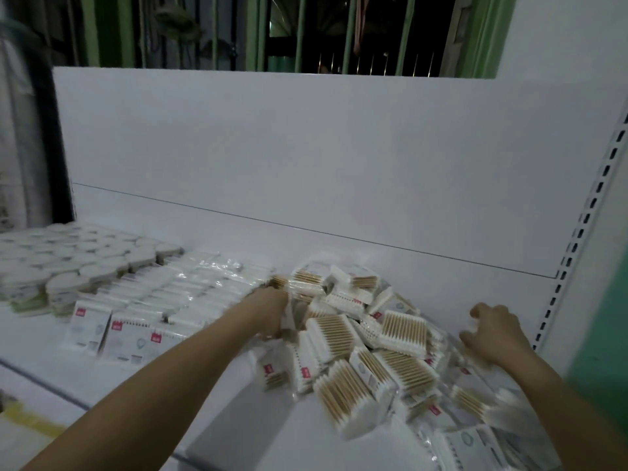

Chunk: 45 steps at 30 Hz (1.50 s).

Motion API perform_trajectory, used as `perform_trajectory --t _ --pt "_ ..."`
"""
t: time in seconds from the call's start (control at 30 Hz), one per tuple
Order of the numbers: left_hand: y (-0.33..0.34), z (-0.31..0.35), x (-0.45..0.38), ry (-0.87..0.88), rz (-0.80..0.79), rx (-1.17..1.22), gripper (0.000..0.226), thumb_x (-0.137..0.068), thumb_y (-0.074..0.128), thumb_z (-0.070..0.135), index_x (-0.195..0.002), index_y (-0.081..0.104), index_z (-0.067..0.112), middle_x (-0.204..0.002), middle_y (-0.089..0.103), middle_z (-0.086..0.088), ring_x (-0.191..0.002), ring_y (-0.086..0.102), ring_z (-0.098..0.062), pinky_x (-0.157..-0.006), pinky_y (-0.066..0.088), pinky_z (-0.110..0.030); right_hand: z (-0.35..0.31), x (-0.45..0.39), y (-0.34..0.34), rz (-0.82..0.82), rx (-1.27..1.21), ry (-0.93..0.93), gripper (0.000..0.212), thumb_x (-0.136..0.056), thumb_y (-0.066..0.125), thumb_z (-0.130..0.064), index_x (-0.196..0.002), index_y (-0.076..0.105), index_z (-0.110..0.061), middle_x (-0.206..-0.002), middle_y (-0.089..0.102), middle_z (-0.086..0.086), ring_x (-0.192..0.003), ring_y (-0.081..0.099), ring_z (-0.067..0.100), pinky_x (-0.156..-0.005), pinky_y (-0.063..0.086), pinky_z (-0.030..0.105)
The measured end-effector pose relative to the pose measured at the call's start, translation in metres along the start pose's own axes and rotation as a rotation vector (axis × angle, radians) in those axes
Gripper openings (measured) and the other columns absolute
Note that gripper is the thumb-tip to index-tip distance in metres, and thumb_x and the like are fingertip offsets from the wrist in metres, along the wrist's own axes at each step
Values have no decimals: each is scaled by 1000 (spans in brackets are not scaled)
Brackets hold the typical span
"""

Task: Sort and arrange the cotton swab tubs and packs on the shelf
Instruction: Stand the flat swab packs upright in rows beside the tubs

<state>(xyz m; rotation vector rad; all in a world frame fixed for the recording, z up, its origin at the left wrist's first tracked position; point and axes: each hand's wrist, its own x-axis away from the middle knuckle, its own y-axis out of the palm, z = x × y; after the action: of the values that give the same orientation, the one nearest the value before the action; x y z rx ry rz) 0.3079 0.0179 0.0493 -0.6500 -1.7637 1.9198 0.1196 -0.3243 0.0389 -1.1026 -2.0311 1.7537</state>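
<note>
A loose heap of cotton swab packs with wooden sticks lies on the white shelf, right of centre. My left hand reaches into the heap's left side and its fingers curl round a pack there. My right hand rests on the heap's right edge with fingers bent over the packs; whether it holds one I cannot tell. Left of the heap, packs lie in tidy rows. Round white swab tubs stand packed together at the far left.
The shelf's white back panel rises behind everything, with a slotted upright at the right. A green wall is further right. A barred window sits above the panel. More packs spill toward the front right corner.
</note>
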Motion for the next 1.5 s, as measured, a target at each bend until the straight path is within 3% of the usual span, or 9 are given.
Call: perform_trajectory --t 0.2,0.37,0.47,0.67,0.9,1.0,1.2,1.43,1.5 --pt "-46 -2 23 -61 336 132 54 -85 66 51 -123 54 14 -114 57 -12 -105 55 -30 -86 44 -35 -65 25 -46 382 -394 -201 17 -93 58 -11 -109 62 -11 -112 58 11 -100 56 31 -82 49 40" --pt "-64 -2 61 -5 35 1435 28 -98 52 31 -111 60 8 -96 69 -14 -71 64 -21 -71 57 -35 -157 58 -63 14 -885 -345 11 -96 58 -12 -97 64 -20 -98 65 2 -73 67 22 -61 53 31" --pt "-69 -12 73 -35 -129 1775 31 -100 44 29 -105 57 1 -86 65 -18 -67 65 -26 -57 57 -31 -202 67 -59 -189 -993 -410 11 -97 57 -12 -98 64 -20 -103 65 7 -68 68 13 -61 57 31" --pt "-76 -52 72 -15 -37 1768 45 -99 48 40 -122 57 2 -110 64 -24 -91 63 -28 -73 54 -33 -260 53 -29 -207 -882 -435 15 -96 54 -11 -98 64 -22 -100 64 4 -82 67 20 -57 48 23" --pt "-78 -111 57 94 105 1315 42 -89 65 46 -129 56 37 -119 59 5 -109 60 -25 -91 56 -39 -321 13 14 -150 -432 -506 27 -94 51 -7 -119 60 -12 -116 62 6 -105 59 24 -89 48 32" --pt "-81 -132 40 145 102 1223 50 -80 78 39 -125 59 39 -121 52 1 -106 64 -20 -89 57 -35 -346 -1 38 -185 -125 -531 24 -91 51 -6 -115 58 -9 -119 60 12 -107 57 30 -80 42 28" --pt "-86 -160 5 205 81 975 53 -78 81 29 -126 60 31 -118 55 7 -77 63 -7 -69 50 -11 -363 -11 59 -269 420 -441 38 -91 59 -19 -129 55 -16 -129 61 6 -120 58 26 -96 43 33" --pt "-83 -175 -29 296 11 950 48 -78 78 44 -122 67 30 -122 63 18 -99 62 6 -77 45 -7 -375 -20 14 -272 379 -465 13 -86 62 -16 -83 50 -12 -93 60 12 -76 56 26 -61 41 29" --pt "-82 -174 -36 266 45 966 44 -76 82 36 -117 69 27 -117 64 18 -102 60 7 -74 46 -7 -376 -24 -5 -143 348 -487 11 -87 57 -20 -96 57 -14 -105 62 10 -86 59 27 -67 39 30"
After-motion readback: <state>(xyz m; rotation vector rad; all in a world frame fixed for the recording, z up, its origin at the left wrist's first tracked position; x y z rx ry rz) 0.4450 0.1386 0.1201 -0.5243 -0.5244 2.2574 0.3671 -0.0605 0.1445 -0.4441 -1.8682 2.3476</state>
